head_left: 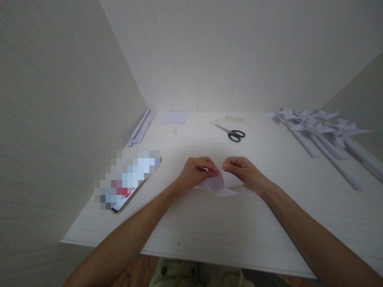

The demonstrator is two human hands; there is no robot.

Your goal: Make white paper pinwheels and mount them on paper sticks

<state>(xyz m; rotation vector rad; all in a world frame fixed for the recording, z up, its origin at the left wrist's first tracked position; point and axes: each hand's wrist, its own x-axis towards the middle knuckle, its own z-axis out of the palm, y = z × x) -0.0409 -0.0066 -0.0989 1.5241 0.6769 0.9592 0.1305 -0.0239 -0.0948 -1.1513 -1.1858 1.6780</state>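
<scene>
A paper pinwheel (216,183) of white sheet with loosely curled blades is in front of me near the middle of the table. My left hand (201,171) pinches its folded blades at the centre, thumb and fingers pressed together. Close by on the right, my right hand (241,170) is closed in a pinch at the paper's upper edge. A tiny pale thing shows at its fingertips, too small to name. The right-hand blade lies against that hand's palm side.
Black-handled scissors (235,134) lie beyond my hands, near small tan bits (229,119). Rolled paper sticks (141,128), a paper square (174,117) and a small pale clip-like piece (175,130) lie back left. A phone (134,179) is left; finished pinwheels (317,123) lie right. Walls enclose the table.
</scene>
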